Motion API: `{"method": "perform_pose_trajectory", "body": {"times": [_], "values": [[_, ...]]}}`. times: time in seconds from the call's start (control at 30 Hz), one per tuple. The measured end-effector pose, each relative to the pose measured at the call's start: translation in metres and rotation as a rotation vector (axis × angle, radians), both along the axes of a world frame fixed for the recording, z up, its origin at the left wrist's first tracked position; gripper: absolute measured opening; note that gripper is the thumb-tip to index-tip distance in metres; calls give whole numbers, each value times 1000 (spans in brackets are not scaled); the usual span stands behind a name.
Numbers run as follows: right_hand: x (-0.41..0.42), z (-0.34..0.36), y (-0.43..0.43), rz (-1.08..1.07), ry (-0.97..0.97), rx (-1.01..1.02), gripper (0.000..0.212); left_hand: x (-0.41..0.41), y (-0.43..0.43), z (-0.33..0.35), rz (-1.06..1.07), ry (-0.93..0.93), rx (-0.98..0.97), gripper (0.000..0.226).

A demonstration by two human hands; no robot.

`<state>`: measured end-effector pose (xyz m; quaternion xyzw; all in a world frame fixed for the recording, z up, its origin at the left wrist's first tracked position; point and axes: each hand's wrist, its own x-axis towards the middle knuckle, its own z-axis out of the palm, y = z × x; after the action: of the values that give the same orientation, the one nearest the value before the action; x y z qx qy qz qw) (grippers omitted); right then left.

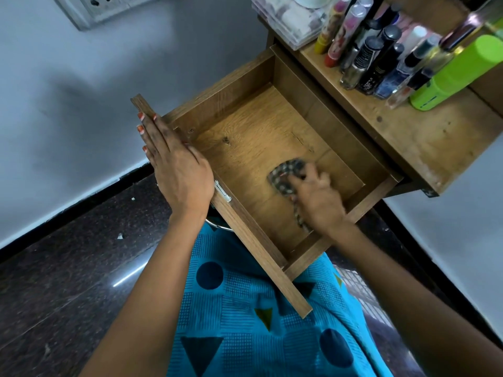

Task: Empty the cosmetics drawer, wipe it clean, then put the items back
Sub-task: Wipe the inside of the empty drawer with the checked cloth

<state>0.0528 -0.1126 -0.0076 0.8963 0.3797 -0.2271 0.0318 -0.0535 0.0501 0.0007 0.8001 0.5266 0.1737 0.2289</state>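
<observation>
Inside the pulled-out wooden drawer, near its right wall and toward the front panel, the right hand presses a crumpled, dark-patterned cloth flat against the bare drawer floor. Its fingers are curled closed over the cloth, and a strip of the fabric trails out beneath the wrist. Nothing else lies in the drawer; the wood floor shows a dark knot near the left front and a thin dark crack near the middle.

On the drawer's front panel, toward its left end, the left hand lies open and flat, fingers straight and together, with orange-painted nails reaching almost to the panel's end. It grips nothing.

Along the back right corner of the wooden shelf top above the drawer stands a crowded group of cosmetic bottles, with a bright green bottle lying tilted at their right and a clear plastic box to their left.

A blue patterned garment covers the person's lap below the drawer, and dark polished floor shows at left.
</observation>
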Motion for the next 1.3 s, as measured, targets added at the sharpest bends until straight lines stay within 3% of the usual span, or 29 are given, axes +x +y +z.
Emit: {"method": "perform_pose_trajectory", "body": {"times": [0.17,0.43,0.6,0.73,1.1,1.3], "values": [[-52,-1,19,158,82,29,63,0,1,0,0,-3,-4,56],[-16,3,2,41,18,7,66,0,1,2,-2,-6,-10,55],[40,4,-8,-135,-47,24,49,0,1,1,-3,-14,-9,55],[31,0,-6,-122,-65,13,50,0,1,1,1,-14,-8,55],[-45,3,19,154,191,10,66,0,1,3,-1,12,0,55],[-37,13,-2,186,288,-51,58,0,1,4,-4,10,-5,55]]}}
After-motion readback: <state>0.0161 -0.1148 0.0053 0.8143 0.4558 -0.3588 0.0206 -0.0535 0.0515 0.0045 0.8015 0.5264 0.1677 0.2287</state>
